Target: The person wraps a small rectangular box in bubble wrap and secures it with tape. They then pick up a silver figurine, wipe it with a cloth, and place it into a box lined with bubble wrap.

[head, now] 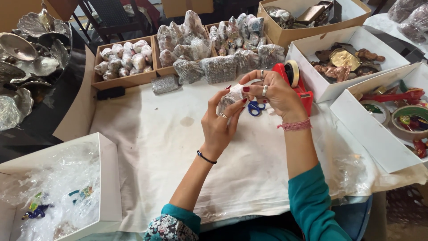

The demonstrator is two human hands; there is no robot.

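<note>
My left hand (219, 125) and my right hand (273, 92) together hold a small object wrapped in clear bubble wrap (230, 98) above the white cloth (156, 143). The left hand cups it from below. The right hand's fingers pinch its upper right side. Blue-handled scissors (255, 107) lie on the cloth just behind the hands. A red tape dispenser (298, 85) with a roll of tape stands right behind my right hand.
Cardboard trays of bubble-wrapped items (129, 60) line the back. White boxes on the right hold metal pieces (343, 62) and colourful items (408, 118). A white box (107, 178) at front left holds plastic wrap and small figures. Silver shell dishes (26, 58) sit far left.
</note>
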